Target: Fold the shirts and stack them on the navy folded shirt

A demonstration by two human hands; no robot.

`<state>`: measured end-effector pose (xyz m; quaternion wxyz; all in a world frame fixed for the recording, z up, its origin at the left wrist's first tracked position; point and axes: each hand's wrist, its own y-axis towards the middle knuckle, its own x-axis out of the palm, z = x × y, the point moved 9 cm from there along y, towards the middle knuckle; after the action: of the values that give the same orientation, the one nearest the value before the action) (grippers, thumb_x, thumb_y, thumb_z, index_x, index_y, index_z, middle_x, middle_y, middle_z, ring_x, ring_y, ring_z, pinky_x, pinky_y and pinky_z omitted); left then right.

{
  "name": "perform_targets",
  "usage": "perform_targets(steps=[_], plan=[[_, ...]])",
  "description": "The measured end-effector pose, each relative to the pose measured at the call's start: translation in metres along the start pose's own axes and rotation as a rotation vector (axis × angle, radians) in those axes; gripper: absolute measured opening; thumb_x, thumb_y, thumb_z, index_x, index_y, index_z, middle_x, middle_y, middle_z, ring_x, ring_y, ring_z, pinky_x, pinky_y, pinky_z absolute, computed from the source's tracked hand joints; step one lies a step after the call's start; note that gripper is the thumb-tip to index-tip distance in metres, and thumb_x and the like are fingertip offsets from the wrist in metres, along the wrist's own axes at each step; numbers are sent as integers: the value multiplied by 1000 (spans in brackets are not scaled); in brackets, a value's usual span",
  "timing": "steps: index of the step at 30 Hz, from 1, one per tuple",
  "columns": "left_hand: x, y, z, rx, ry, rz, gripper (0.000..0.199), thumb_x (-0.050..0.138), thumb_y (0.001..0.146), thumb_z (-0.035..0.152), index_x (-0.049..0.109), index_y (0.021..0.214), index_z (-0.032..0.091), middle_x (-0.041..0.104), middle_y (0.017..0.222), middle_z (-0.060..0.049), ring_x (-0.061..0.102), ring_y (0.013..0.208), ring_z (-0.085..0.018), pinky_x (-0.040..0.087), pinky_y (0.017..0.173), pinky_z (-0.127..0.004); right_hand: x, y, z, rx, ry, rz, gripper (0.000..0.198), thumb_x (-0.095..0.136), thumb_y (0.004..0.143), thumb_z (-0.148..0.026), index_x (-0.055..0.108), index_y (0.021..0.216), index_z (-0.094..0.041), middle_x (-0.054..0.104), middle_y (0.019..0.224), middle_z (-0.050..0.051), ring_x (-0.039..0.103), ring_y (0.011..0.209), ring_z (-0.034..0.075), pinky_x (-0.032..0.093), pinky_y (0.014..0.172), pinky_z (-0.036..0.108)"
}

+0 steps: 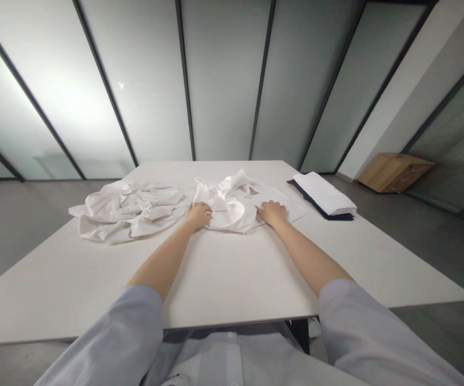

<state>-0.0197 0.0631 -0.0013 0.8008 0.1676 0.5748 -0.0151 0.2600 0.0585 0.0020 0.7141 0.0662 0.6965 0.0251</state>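
A crumpled white garment (234,206) lies in front of me in the middle of the table, its thin fabric bunched into folds. At its left edge, my left hand (199,215) has its fingers curled on the cloth. My right hand (272,213) grips the opposite side, thumb and fingers closing on the fabric. Both hands rest low, at the table surface. The garment's exact kind is hard to make out in this heap. Just left of my left hand is a larger loose pile of white cloth (131,209), its edge close to the garment.
On the right of the white table (240,279) sits a folded white cloth (324,193) on top of a folded dark navy cloth (338,217). A wooden cabinet (390,171) stands on the floor at the far right. Frosted glass panels (223,80) rise behind the table.
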Motion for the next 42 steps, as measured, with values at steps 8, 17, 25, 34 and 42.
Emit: perform_targets(steps=[8,17,25,34,42], plan=[[-26,-11,-37,-319,3,193,48,50,75,13,63,120,24,60,126,-11,49,121,-31,31,105,-48,-1,2,5,26,16,-11,64,24,94,-61,62,122,-18,59,125,19,52,116,34,38,92,48],[-48,-17,-11,-168,-11,362,60,51,81,25,41,140,19,43,145,-13,39,130,-30,30,108,-42,-19,-13,-25,-179,-29,-31,54,37,92,-57,72,97,-16,70,102,17,62,101,29,39,88,38],[-15,-14,14,-226,61,12,62,33,87,66,67,106,19,62,120,-17,54,115,-36,36,99,-49,-19,-36,-86,-604,139,-115,49,40,93,-51,74,84,-17,71,94,10,64,91,23,43,85,31],[15,-20,37,-143,74,-213,88,56,63,79,54,127,20,45,141,-22,35,130,-47,30,99,-63,28,7,5,-188,137,-194,73,35,88,-69,34,146,-25,28,155,11,23,141,32,23,110,52],[-14,-20,73,-5,74,-1,43,46,87,54,61,113,22,64,116,-12,56,112,-29,38,96,-42,33,8,45,296,93,-262,85,28,84,-74,35,147,-17,28,152,24,27,137,45,26,98,70]])
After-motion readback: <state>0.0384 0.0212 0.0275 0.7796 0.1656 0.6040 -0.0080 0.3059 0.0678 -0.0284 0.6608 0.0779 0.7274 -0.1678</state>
